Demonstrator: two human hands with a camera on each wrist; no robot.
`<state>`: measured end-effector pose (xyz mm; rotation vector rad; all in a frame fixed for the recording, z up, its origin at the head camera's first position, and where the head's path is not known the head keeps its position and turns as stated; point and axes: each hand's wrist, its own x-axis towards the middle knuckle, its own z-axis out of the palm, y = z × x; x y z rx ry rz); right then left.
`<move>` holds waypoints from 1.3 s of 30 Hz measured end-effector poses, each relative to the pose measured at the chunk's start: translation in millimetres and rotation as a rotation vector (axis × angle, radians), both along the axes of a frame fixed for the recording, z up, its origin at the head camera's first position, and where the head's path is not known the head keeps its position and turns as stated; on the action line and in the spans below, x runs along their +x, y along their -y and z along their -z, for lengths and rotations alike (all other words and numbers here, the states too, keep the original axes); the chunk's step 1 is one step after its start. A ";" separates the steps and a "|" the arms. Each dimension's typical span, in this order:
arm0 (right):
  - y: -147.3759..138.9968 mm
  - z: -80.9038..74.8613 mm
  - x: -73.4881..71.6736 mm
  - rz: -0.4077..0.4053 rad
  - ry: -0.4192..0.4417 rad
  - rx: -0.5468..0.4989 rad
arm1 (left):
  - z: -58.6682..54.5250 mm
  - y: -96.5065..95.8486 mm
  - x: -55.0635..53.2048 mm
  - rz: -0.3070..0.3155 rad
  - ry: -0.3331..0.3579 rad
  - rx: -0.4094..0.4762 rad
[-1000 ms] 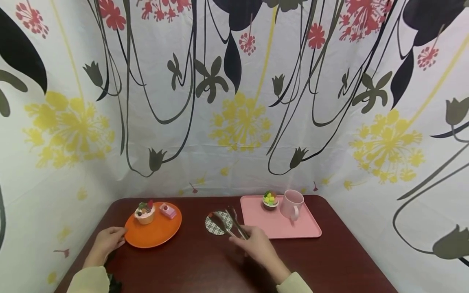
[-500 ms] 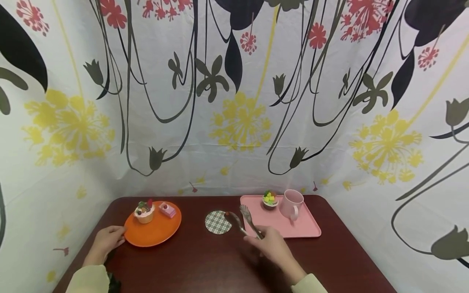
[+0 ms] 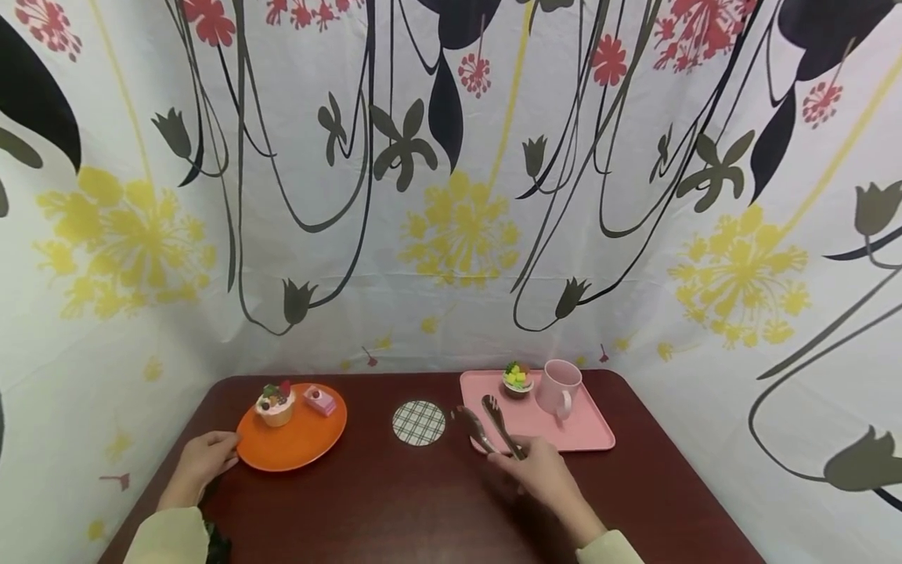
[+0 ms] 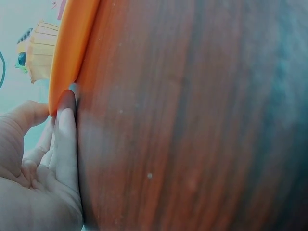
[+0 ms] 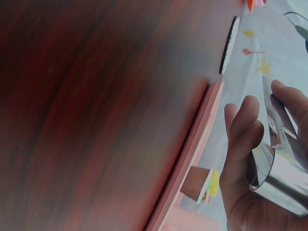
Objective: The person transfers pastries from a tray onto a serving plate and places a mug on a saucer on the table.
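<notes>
Tongs (image 3: 503, 427) with their metal arms apart hang over the near left corner of the pink tray (image 3: 590, 435), so this looks like reaching, and taking the fruit cupcake (image 3: 517, 384) (beside the pink mug (image 3: 559, 386)) would call for a gentle squeeze. The right hand (image 3: 544, 471) reaches forward, fingers curled round the tongs; the left hand (image 3: 203, 461) pinches the orange plate (image 3: 283, 446) by its rim.

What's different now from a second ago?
The right hand moved right, carrying the tongs from the coaster toward the tray. Nothing was newly gripped or let go. The left hand still holds the plate's edge, and the cakes and mug stayed put.
</notes>
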<state>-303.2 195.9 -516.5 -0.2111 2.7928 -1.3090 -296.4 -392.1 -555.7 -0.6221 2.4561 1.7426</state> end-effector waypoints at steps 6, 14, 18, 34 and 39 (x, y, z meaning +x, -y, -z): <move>-9.7 -0.9 -1.3 0.053 0.018 0.016 | -4.9 0.5 -0.5 -0.001 -0.003 -0.008; -27.3 -5.1 -5.8 0.150 0.052 0.018 | -2.3 -1.1 2.3 -0.002 -0.035 -0.034; -36.0 -7.5 -8.8 0.173 0.058 0.041 | -0.3 0.1 2.5 0.009 -0.045 -0.041; -49.9 -4.3 -21.6 0.250 0.093 0.121 | -0.4 -2.0 4.1 0.006 -0.041 -0.040; -52.0 -2.6 -29.4 0.262 0.091 0.145 | -3.5 -3.7 5.3 0.010 -0.049 -0.054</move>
